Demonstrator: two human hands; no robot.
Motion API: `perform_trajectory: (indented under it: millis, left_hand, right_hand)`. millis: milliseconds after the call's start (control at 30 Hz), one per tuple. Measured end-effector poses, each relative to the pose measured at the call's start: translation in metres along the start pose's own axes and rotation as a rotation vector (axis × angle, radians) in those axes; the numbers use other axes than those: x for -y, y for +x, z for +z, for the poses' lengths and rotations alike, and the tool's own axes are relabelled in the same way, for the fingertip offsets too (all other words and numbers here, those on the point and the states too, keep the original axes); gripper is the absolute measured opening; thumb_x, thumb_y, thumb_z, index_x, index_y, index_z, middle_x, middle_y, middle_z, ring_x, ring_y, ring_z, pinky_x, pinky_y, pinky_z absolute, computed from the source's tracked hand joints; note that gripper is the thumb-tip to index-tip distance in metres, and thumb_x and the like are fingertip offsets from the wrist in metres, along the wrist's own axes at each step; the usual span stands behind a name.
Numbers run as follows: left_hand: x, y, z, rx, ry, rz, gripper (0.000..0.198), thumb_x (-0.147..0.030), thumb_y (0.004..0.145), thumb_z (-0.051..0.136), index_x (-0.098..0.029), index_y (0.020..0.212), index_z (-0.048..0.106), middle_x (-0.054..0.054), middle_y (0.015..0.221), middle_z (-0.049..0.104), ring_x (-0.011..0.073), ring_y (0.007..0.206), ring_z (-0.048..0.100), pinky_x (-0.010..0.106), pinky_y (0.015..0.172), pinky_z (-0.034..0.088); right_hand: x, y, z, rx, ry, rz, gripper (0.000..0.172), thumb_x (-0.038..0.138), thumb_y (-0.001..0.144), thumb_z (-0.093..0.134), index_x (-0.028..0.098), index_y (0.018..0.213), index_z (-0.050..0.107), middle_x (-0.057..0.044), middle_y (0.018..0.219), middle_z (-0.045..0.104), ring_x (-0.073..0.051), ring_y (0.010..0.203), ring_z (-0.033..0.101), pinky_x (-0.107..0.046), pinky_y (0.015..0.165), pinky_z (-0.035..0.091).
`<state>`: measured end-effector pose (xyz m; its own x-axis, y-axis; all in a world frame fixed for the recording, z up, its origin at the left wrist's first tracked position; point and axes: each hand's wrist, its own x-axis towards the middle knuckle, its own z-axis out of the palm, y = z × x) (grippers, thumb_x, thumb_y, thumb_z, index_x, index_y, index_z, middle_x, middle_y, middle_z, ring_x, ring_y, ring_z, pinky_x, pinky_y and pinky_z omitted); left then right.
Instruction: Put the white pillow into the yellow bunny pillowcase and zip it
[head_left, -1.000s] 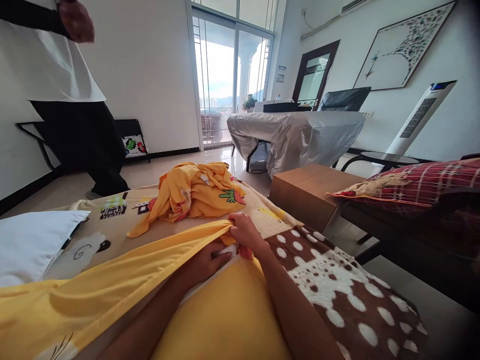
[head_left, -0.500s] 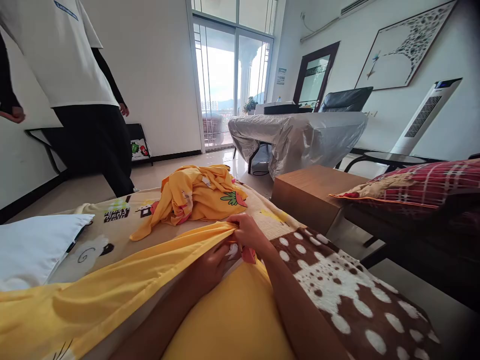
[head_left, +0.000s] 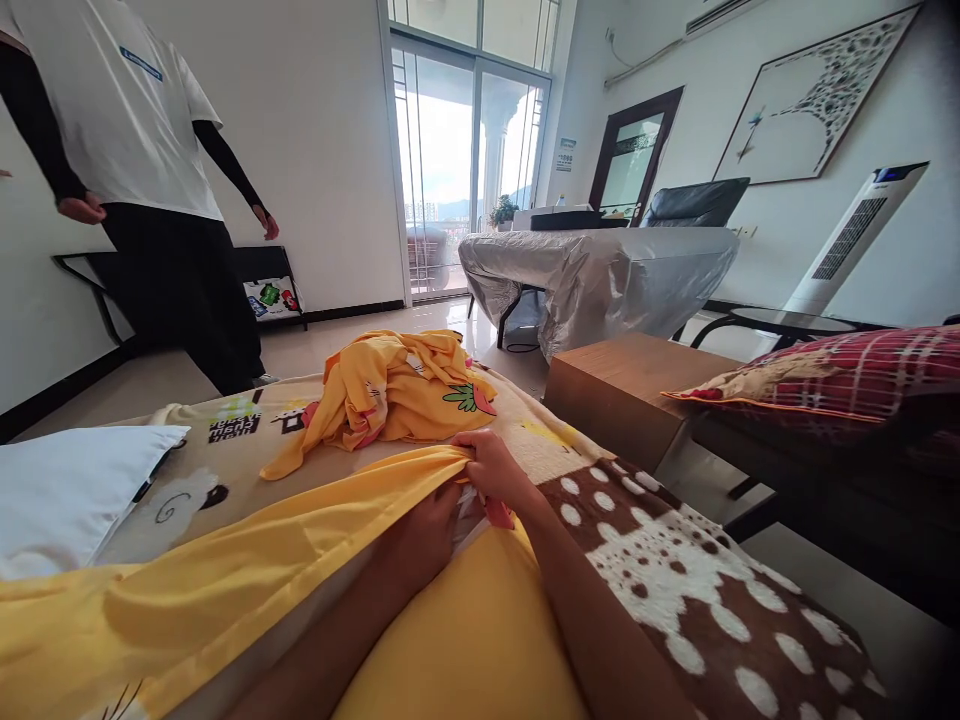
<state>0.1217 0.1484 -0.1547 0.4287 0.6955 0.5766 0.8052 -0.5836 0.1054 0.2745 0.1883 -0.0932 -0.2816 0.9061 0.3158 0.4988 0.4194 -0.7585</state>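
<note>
A large yellow cloth cover (head_left: pixel 300 540) stretches from the lower left to its gathered corner in front of me. My right hand (head_left: pixel 491 468) is closed on that corner, fingers wrapped over the hem. Just below and left of it, my left hand (head_left: pixel 424 530) is curled against the underside of the cloth, its fingertips hidden in the folds. A bit of white and red fabric (head_left: pixel 499 512) shows by my right wrist. More yellow cloth (head_left: pixel 457 620) spreads between my forearms. Beyond my hands lies a crumpled yellow printed cloth (head_left: pixel 390 385) on the patterned blanket (head_left: pixel 652 580).
A white pillow (head_left: pixel 82 490) lies at left. A person (head_left: pixel 142 200) in a white shirt stands beyond the bed's far left. At right are a brown wooden box (head_left: pixel 622 375), a red plaid cushion (head_left: pixel 840 370) and a tower fan (head_left: pixel 855 240). A plastic-covered table (head_left: pixel 592 280) stands behind.
My left hand has shifted slightly, its fingertips now more hidden by the cloth. My right hand keeps its hold. The person at the left has moved their arms and turned slightly.
</note>
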Motion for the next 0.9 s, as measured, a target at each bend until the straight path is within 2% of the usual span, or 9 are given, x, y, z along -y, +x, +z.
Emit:
perform_trajectory:
  millis: [133, 300, 433, 567, 700, 800, 900]
  left_hand:
    - [-0.003, 0.0, -0.003, 0.014, 0.051, -0.138, 0.043, -0.03, 0.092, 0.038, -0.03, 0.133, 0.051, 0.01, 0.134, 0.055, 0.0332, 0.122, 0.052, 0.057, 0.106, 0.039]
    - [-0.006, 0.006, -0.01, 0.152, -0.198, -0.251, 0.045, -0.031, 0.093, 0.034, -0.026, 0.136, 0.047, 0.007, 0.141, 0.048, 0.0267, 0.13, 0.045, 0.05, 0.112, 0.034]
    - [-0.009, 0.01, -0.015, 0.18, -0.319, -0.342, 0.044, -0.03, 0.092, 0.038, -0.022, 0.133, 0.05, 0.008, 0.141, 0.048, 0.0262, 0.131, 0.044, 0.049, 0.114, 0.032]
    - [-0.012, 0.013, -0.018, 0.183, -0.346, -0.332, 0.04, -0.026, 0.09, 0.04, -0.021, 0.127, 0.056, 0.01, 0.134, 0.054, 0.0268, 0.126, 0.049, 0.048, 0.111, 0.036]
    - [-0.006, 0.01, -0.018, 0.209, -0.383, -0.323, 0.044, -0.03, 0.091, 0.037, -0.02, 0.131, 0.053, 0.01, 0.138, 0.051, 0.0272, 0.132, 0.042, 0.049, 0.115, 0.029]
    - [-0.001, 0.004, -0.017, 0.123, -0.476, -0.269, 0.043, -0.034, 0.092, 0.036, -0.023, 0.129, 0.054, 0.007, 0.137, 0.052, 0.0244, 0.132, 0.042, 0.044, 0.115, 0.029]
    - [-0.001, -0.001, -0.02, 0.055, -0.595, -0.201, 0.037, -0.037, 0.093, 0.036, -0.022, 0.113, 0.063, 0.006, 0.12, 0.063, 0.0207, 0.116, 0.055, 0.037, 0.108, 0.039]
  right_hand:
    - [0.0, 0.001, 0.003, -0.023, -0.015, 0.017, 0.032, 0.009, 0.048, 0.039, 0.014, 0.068, 0.064, 0.001, 0.065, 0.062, -0.013, 0.066, 0.052, -0.02, 0.061, 0.036]
    - [-0.003, 0.002, 0.006, 0.004, 0.004, 0.061, 0.03, 0.01, 0.049, 0.039, 0.015, 0.064, 0.064, 0.0, 0.063, 0.062, -0.013, 0.066, 0.052, -0.02, 0.059, 0.035]
    - [-0.002, 0.003, 0.009, -0.005, 0.013, 0.089, 0.029, 0.012, 0.051, 0.04, 0.014, 0.064, 0.066, 0.0, 0.061, 0.061, -0.013, 0.065, 0.052, -0.02, 0.058, 0.034]
    - [-0.001, 0.003, 0.01, -0.017, -0.004, 0.103, 0.025, 0.013, 0.053, 0.043, 0.013, 0.062, 0.066, 0.001, 0.058, 0.058, -0.013, 0.063, 0.049, -0.02, 0.056, 0.032]
    - [-0.002, 0.003, 0.01, -0.014, 0.001, 0.121, 0.029, 0.013, 0.053, 0.042, 0.013, 0.066, 0.068, 0.0, 0.06, 0.06, -0.013, 0.065, 0.051, -0.02, 0.056, 0.033]
    - [-0.003, 0.003, 0.008, -0.022, -0.008, 0.134, 0.03, 0.013, 0.052, 0.043, 0.013, 0.067, 0.069, 0.0, 0.06, 0.061, -0.013, 0.065, 0.051, -0.02, 0.056, 0.034]
    - [-0.004, 0.003, 0.007, -0.013, 0.01, 0.142, 0.026, 0.015, 0.053, 0.046, 0.013, 0.066, 0.069, 0.0, 0.061, 0.061, -0.014, 0.065, 0.052, -0.02, 0.056, 0.034]
